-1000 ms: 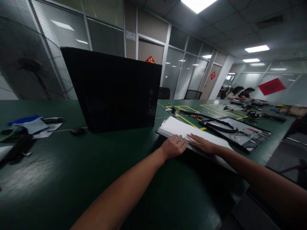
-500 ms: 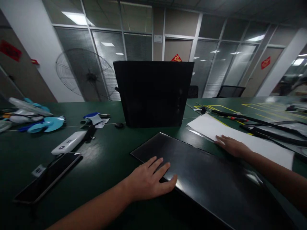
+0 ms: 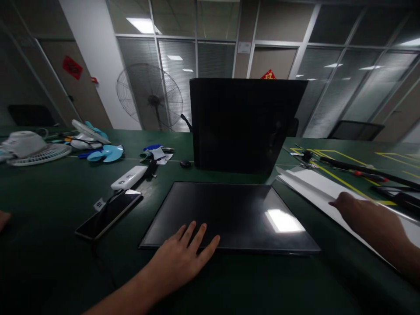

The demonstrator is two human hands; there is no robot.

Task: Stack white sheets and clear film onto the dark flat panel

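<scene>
A dark, glossy flat screen panel (image 3: 226, 214) lies on the green table with its long edge towards me. My left hand (image 3: 183, 256) rests on its near left edge, fingers spread over the dark surface. To the right of the panel are white sheets (image 3: 315, 181), the top one slightly raised along its left side. My right hand (image 3: 367, 218) is at these sheets, its fingers curled together on the white sheet. The fingertips are partly hidden, with the index finger towards the panel.
Behind the panel stands a large black box-shaped object (image 3: 243, 127). On the left lie a dark tablet-like device (image 3: 110, 216), a white handheld device (image 3: 129, 177), a blue fan blade (image 3: 106, 153) and white fan parts (image 3: 26, 146). Another person's fingers (image 3: 4, 219) show at the left edge.
The panel has turned from a slant to lie squarely in front of me. My right hand has gone from flat and spread to curled at the white sheets. The view has shifted right to left.
</scene>
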